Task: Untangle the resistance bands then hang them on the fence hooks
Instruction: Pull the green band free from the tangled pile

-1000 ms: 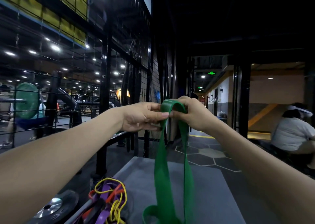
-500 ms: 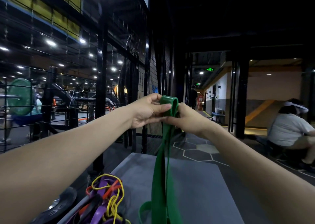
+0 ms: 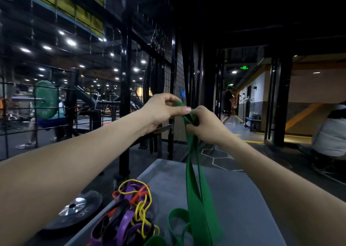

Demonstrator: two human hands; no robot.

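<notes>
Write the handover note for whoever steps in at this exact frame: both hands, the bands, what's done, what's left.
Left hand pinches the top of the green band; right hand grips it just below. The band hangs in long strands to the grey table, its lower end looped there.
Tangled pile of bands, yellow, purple, orange and black, lies untouched at the table's left.
Done: green band lifted out.
Left: hang it on the wire fence, then untangle and hang the rest.

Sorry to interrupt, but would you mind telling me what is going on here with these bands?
A person is holding up a green band, pinching its top end with the left hand and the right hand. Its lower loops trail onto the grey bench. A tangled pile of bands in yellow, purple, orange and black lies on the bench. Nothing is hung on the wire fence from this band yet.
</notes>
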